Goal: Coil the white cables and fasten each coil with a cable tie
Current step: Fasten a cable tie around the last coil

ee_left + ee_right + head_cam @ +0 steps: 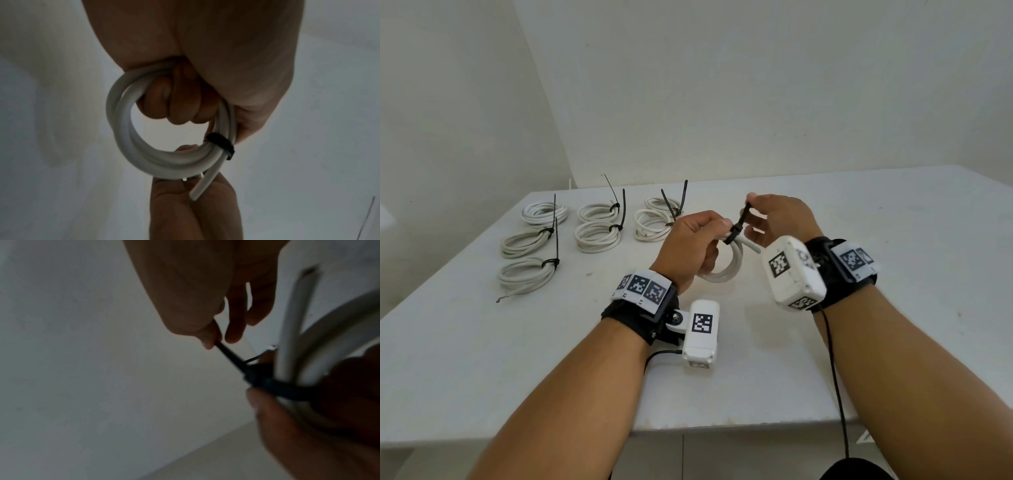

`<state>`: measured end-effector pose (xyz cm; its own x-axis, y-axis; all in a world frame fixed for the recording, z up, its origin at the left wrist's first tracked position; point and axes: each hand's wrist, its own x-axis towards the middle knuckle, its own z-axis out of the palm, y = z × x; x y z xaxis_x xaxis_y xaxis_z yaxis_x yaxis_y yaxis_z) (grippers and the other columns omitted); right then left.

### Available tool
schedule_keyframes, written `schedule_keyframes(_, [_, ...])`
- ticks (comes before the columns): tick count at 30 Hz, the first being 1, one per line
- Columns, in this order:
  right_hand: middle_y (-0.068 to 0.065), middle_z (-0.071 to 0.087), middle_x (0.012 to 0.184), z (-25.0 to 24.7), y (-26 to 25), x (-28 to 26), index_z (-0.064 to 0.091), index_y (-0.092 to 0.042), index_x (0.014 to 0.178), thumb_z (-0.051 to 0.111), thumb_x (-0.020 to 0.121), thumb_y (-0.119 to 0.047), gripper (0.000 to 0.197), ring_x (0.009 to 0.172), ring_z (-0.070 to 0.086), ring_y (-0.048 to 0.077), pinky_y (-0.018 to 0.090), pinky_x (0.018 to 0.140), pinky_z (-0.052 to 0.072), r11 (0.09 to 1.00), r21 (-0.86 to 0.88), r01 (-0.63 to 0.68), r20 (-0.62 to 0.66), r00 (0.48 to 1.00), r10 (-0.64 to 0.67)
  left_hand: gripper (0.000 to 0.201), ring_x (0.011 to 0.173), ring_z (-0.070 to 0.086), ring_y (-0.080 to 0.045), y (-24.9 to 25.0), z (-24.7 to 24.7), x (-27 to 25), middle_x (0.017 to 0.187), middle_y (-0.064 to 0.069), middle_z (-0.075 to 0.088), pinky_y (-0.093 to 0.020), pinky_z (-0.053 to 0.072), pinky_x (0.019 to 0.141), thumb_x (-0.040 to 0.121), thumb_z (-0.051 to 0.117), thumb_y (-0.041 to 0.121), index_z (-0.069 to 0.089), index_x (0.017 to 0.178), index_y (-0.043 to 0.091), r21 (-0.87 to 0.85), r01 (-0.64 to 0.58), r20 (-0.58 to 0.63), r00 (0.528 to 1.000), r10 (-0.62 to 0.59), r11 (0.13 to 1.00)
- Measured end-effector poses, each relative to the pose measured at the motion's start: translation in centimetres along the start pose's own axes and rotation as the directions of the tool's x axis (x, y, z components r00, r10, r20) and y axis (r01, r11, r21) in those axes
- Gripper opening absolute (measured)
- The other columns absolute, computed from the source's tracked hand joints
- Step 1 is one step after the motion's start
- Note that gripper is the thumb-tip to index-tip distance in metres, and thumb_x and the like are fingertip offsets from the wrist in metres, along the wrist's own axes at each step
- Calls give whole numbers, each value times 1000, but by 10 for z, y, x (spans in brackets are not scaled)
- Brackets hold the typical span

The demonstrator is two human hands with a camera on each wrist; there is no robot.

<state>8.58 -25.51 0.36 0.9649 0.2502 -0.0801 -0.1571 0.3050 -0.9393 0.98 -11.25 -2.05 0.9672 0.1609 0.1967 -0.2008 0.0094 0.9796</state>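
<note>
My left hand [697, 245] grips a small white cable coil [726, 269] above the table, fingers curled through the loop [144, 146]. A black cable tie [738, 224] wraps the coil's strands [221, 143]. My right hand [777, 214] pinches the tie's free tail between thumb and forefinger just above the coil; the tail runs taut from the tie's head [228, 356]. One loose cable end [751, 247] pokes out to the right of the tie.
Several tied white coils [595, 226] with black tie tails sticking up lie in rows at the table's [893, 308] far left. The nearest one [527, 274] trails a loose end. A white wall rises behind the table.
</note>
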Motion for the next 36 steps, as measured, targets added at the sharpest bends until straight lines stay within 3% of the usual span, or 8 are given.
schedule_keyframes(4, [5,67,92,7,6,-5,71,-11,87,65,94,-32,23,83,70,24,39,75,55,993,-116,-21,168,985,41,22,34,17,-8,1,-4,-1,44,7,22,-16,19,39,100,48,11,67,90,5,-124,69,-21,997,-73,990])
schedule_keyframes(11, [2,67,68,5,3,-7,70,-5,76,65,94,-22,25,74,66,25,41,76,52,980,-196,37,131,991,-12,27,34,16,-9,-1,0,-2,44,6,23,-17,17,41,99,52,13,54,72,12,-99,70,80,995,-62,993])
schedule_keyframes(17, [3,67,72,6,6,-11,66,-4,80,65,94,-17,19,63,67,20,28,52,52,984,-173,-31,114,992,52,22,36,24,-9,3,-3,-8,49,2,43,-19,17,40,85,68,7,50,77,16,-12,51,153,987,-48,999])
schedule_keyframes(24, [6,68,94,21,9,-15,71,-9,88,52,99,-37,35,86,69,25,35,69,60,930,-366,41,120,993,3,6,37,32,-12,12,-12,-7,53,-3,49,-21,25,42,88,69,17,69,86,12,73,48,-160,986,-35,996])
schedule_keyframes(26, [5,69,110,21,7,-15,72,-12,101,48,100,-42,39,105,64,27,42,87,54,830,-555,58,133,991,20,16,39,33,-13,21,-25,-6,50,-2,45,-23,26,44,90,66,24,70,93,9,144,41,-251,968,-4,989])
schedule_keyframes(30, [18,58,129,16,8,-6,52,-10,138,35,104,-43,50,116,55,34,39,97,43,376,-922,95,150,982,119,22,56,50,-14,30,-62,-13,69,0,57,-25,38,51,98,45,22,59,109,9,383,144,-252,967,-46,912])
schedule_keyframes(33, [15,58,134,12,13,1,58,-7,125,47,91,-66,70,119,55,32,37,93,42,14,-989,148,147,966,211,26,91,57,-26,26,-93,-27,93,0,59,-38,42,89,98,40,24,49,122,16,720,260,-281,957,-72,643])
schedule_keyframes(36, [8,53,134,12,6,-12,52,-11,135,57,92,-56,63,123,51,27,26,75,42,-12,-993,120,108,930,353,31,109,56,-27,25,-112,-38,116,2,59,-38,25,103,99,37,22,41,130,22,898,314,-312,948,-58,309])
